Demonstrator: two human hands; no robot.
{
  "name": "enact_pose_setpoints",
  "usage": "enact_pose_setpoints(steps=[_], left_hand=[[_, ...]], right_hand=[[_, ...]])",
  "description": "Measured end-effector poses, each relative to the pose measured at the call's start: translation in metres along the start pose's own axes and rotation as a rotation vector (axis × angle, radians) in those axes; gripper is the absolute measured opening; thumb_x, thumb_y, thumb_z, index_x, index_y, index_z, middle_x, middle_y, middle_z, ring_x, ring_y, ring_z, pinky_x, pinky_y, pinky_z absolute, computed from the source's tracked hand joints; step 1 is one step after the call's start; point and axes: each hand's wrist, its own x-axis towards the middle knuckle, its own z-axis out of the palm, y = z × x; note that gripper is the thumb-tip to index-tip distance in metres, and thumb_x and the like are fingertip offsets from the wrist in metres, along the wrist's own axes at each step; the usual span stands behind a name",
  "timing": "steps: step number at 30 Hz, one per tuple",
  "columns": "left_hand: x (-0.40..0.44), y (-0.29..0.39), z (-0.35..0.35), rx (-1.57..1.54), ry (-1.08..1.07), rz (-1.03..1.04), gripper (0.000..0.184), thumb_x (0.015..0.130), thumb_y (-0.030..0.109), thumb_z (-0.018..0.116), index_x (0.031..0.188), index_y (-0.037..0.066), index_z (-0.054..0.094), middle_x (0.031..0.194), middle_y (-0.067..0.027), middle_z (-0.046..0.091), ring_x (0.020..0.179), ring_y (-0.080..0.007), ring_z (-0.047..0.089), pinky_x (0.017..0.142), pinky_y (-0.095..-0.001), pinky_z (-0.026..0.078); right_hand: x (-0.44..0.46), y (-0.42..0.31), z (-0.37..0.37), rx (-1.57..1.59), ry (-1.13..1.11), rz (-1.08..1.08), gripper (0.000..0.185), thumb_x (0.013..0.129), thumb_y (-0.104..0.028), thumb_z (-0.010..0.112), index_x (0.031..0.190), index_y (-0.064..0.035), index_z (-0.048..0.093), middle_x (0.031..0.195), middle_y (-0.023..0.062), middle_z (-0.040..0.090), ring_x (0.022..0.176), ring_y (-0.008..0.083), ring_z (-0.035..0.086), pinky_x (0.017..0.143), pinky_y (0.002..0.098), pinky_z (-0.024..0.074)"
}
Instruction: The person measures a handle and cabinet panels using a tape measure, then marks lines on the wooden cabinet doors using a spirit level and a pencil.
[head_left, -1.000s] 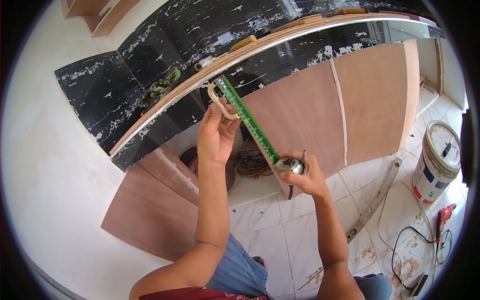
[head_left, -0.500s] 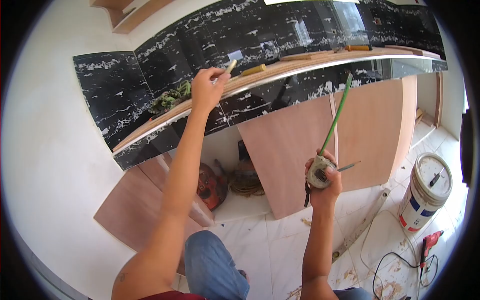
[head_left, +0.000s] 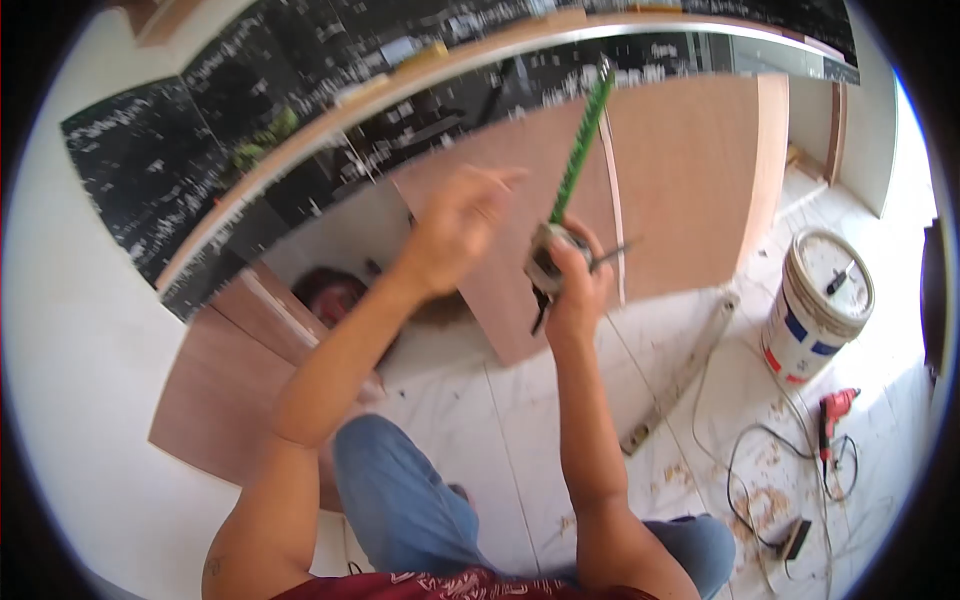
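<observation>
Tape measure (head_left: 545, 262) sat gripped in the right hand (head_left: 578, 285), in front of the plywood cabinet doors (head_left: 690, 180), its green blade (head_left: 580, 150) reaching up toward the black marbled counter front (head_left: 520, 88); whether the tip touched could not be told. Blurred, the left hand (head_left: 455, 230) looked loosely open, its index finger extended, with nothing visible in it. An unlocked blade could have whipped back, or buckled from being unsupported; the thin pencil-like stick (head_left: 615, 254) jutting from the same grip might have slipped out. Blade markings, the bucket's (head_left: 815, 300) red-and-blue label and the maroon shirt's (head_left: 440, 587) white print were all illegible.
</observation>
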Motion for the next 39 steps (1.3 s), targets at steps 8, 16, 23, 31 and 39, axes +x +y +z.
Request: enact_pose_setpoints(steps=[8,16,23,31,39], left_hand=[[-0.105,-0.065,0.118,-0.816,0.017,-0.716,0.04,0.109,0.034,0.044,0.14,0.01,0.052,0.112,-0.0012,0.06,0.101,-0.0103,0.058,0.085,-0.0245,0.05],[-0.122,-0.116,0.125,-0.86,0.123,-1.002,0.024,0.104,0.027,0.054,0.122,0.016,0.064,0.104,0.0016,0.064,0.094,-0.0084,0.061,0.08,-0.0271,0.051],[-0.117,-0.151,0.087,-0.927,0.025,-1.139,0.02,0.1,0.029,0.055,0.11,0.015,0.065,0.091,0.0003,0.067,0.079,-0.0123,0.064,0.068,-0.0295,0.05],[-0.149,-0.205,0.067,0.197,-0.603,-0.575,0.028,0.089,0.026,0.055,0.09,0.001,0.069,0.074,-0.0154,0.067,0.072,-0.0282,0.066,0.07,-0.0408,0.051],[-0.153,-0.192,0.057,0.355,-0.79,-0.723,0.035,0.091,0.031,0.061,0.106,0.001,0.071,0.1,-0.0191,0.072,0.091,-0.0289,0.069,0.08,-0.0377,0.052]], right_hand=[[-0.041,0.112,-0.045,-0.454,0.183,-0.032,0.032,0.104,-0.025,0.053,0.11,0.0037,0.066,0.091,0.0067,0.066,0.082,0.0123,0.06,0.073,0.0284,0.0485],[-0.049,0.171,-0.065,-0.97,0.099,-0.187,0.028,0.097,-0.02,0.061,0.12,-0.0051,0.068,0.1,0.0187,0.057,0.095,0.0357,0.057,0.083,0.043,0.046],[-0.026,0.153,-0.049,-0.817,0.053,-0.21,0.017,0.099,-0.016,0.059,0.108,-0.0033,0.066,0.096,0.0177,0.06,0.084,0.031,0.06,0.075,0.0385,0.0491],[0.024,0.103,-0.029,-1.005,-0.306,-0.034,0.016,0.093,-0.017,0.063,0.096,-0.0036,0.072,0.078,0.0223,0.066,0.072,0.0383,0.066,0.063,0.0428,0.0499],[-0.021,0.169,-0.05,-1.427,-0.741,0.25,0.024,0.079,-0.017,0.073,0.103,-0.0122,0.077,0.086,0.0174,0.073,0.085,0.0358,0.071,0.075,0.0469,0.0557]])
